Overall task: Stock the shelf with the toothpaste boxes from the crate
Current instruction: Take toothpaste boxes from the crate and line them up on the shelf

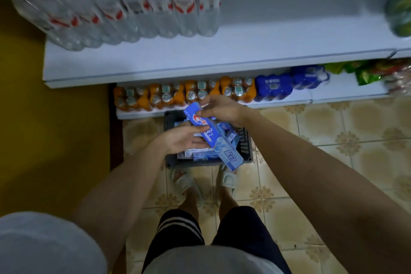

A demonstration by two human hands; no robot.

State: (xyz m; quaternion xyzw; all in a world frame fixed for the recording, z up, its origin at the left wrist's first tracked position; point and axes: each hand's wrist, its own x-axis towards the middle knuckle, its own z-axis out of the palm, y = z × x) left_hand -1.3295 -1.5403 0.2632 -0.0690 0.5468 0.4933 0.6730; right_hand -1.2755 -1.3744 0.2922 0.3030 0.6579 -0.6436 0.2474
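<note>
Blue box (219, 140) of toothpaste sits slanted above the crate (245, 147), held by both hands: the left hand (185, 139) curls fingers around its middle, and the right hand (219, 109) pinches its far end. More boxes (200, 154) lie heaped in the dark crate, which rests on the tiled floor (333, 140) against the bottom shelf. White shelf (244, 51) above carries wrapped water bottles (124, 6) at the left; orange bottles (184, 93) line the bottom shelf
</note>
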